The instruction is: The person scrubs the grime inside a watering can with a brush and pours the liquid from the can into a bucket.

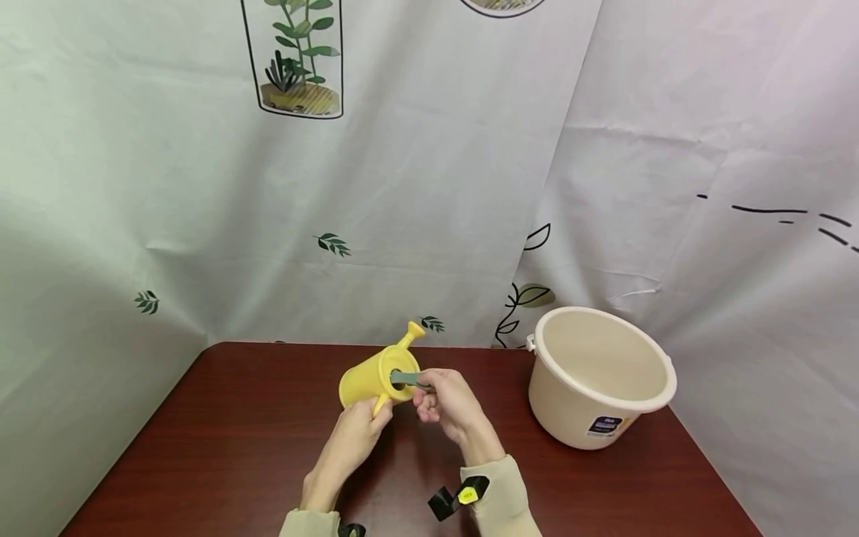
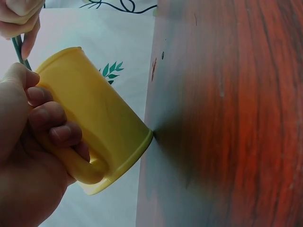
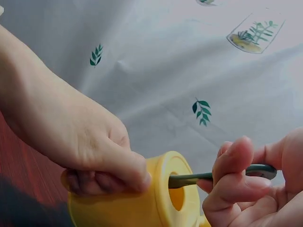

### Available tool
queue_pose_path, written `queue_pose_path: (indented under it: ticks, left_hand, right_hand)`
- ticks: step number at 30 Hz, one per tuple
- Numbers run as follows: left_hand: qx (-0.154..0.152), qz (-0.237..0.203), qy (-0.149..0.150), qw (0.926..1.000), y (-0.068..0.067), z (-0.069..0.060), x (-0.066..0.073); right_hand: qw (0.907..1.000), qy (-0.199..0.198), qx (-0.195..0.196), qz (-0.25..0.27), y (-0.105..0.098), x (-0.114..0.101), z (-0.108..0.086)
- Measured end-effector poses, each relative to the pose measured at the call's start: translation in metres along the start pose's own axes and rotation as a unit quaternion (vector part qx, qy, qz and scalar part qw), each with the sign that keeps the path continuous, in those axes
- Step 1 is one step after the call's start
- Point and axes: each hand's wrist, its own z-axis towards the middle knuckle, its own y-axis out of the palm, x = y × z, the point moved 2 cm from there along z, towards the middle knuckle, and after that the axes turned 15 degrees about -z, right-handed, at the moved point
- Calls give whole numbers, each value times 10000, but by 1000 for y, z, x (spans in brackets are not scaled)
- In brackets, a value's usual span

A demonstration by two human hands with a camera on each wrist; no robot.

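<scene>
A yellow watering can (image 1: 365, 379) is tilted over the table, its spout toward the backdrop and its round top opening facing right. My left hand (image 1: 353, 435) grips its handle, fingers curled round it in the left wrist view. One bottom edge of the can (image 2: 102, 109) seems to meet the tabletop. My right hand (image 1: 454, 406) pinches a slim dark green tool (image 3: 196, 178) with a rounded handle end. The tool's other end is inside the can's opening and hidden, so its kind cannot be told.
A cream bucket (image 1: 573, 403) with a dark label stands at the right of the dark red-brown wooden table (image 1: 221, 440). Behind the table hangs a pale backdrop (image 1: 429, 186) printed with leaves and plant jars. Black straps are on both wrists.
</scene>
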Motion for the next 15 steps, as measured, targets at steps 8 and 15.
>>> queue_pose_path:
  ticks: [8, 15]
  left_hand:
    - [31, -49, -27, 10000, 1, 0, -1]
    - [57, -42, -87, 9999, -1, 1, -1]
  right_hand:
    - [9968, 107, -200, 773, 8, 3, 0]
    - [9868, 191, -306, 1579, 15, 6, 3]
